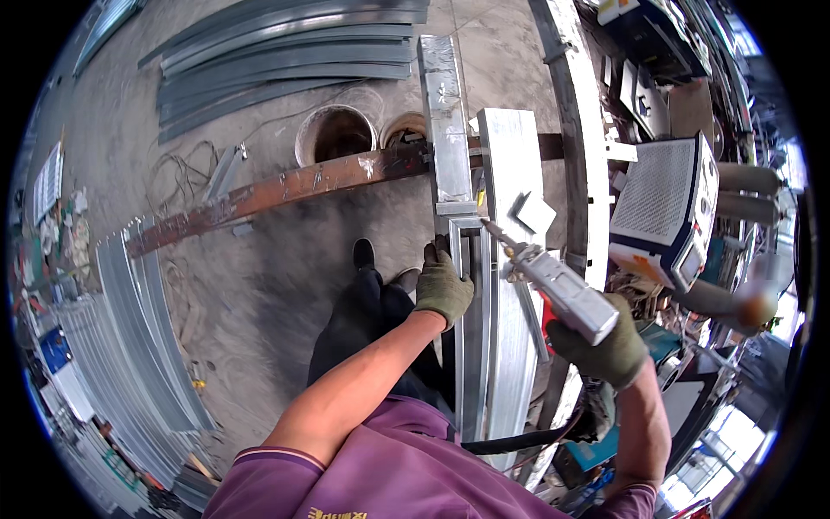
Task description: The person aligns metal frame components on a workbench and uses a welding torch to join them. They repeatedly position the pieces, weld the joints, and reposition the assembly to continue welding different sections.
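Observation:
My left hand (443, 289), in an olive-green glove, grips the left side of a narrow rectangular metal frame (471, 363). Its fingers reach forward along the side, near the frame's far corner, and the thumb lies over the top. A silver, boxy handheld welding gun (566, 292) is in my gloved right hand (601, 346), whose fingers are partly hidden behind it. The gun's pointed nozzle is close to the frame's far right corner; contact is unclear. Beyond that corner lies a galvanised box beam (448, 130). A wider beam (512, 164) runs alongside, with a small square plate (535, 214) on it.
A rusty crossbar (285, 188) passes under the beams, with two buckets (335, 134) behind it. Steel profiles are stacked on the floor (294, 56) and at left (143, 320). A white perforated machine (654, 195) stands at right. A black hose (510, 443) crosses before me.

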Action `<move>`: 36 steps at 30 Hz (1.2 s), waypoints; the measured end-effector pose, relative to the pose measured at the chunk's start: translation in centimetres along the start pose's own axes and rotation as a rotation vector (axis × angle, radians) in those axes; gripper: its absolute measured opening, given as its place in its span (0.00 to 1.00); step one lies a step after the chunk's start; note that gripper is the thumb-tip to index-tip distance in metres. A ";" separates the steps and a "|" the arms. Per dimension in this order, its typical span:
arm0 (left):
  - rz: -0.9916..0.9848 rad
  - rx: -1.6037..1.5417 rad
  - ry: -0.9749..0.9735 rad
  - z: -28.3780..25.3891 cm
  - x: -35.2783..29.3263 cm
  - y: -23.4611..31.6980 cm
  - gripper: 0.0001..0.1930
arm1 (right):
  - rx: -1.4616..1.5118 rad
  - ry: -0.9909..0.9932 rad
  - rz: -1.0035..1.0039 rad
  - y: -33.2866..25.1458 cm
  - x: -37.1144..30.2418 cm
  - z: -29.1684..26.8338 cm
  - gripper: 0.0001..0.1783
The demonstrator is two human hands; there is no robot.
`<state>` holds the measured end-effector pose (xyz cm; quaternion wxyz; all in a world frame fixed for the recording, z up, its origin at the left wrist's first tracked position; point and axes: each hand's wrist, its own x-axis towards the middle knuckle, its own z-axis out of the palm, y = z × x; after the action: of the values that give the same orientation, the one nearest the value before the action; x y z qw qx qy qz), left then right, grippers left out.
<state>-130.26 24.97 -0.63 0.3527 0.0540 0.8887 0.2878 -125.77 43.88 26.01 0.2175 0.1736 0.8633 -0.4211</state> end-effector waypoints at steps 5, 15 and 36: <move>0.062 -0.101 0.033 1.0 -0.1 -0.8 0.50 | -0.235 -0.055 -0.096 2.2 2.5 2.1 0.14; 0.056 -0.072 -0.052 0.0 -0.1 -0.1 0.50 | -0.317 -0.073 -0.187 3.4 4.4 3.2 0.11; 0.110 -0.091 0.030 2.0 0.1 -1.4 0.51 | -0.338 -0.096 -0.182 3.8 5.2 3.7 0.14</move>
<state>-128.89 24.75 -2.65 0.3249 0.0822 0.8757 0.3477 -127.48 43.76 18.74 0.2455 0.0355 0.9224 -0.2960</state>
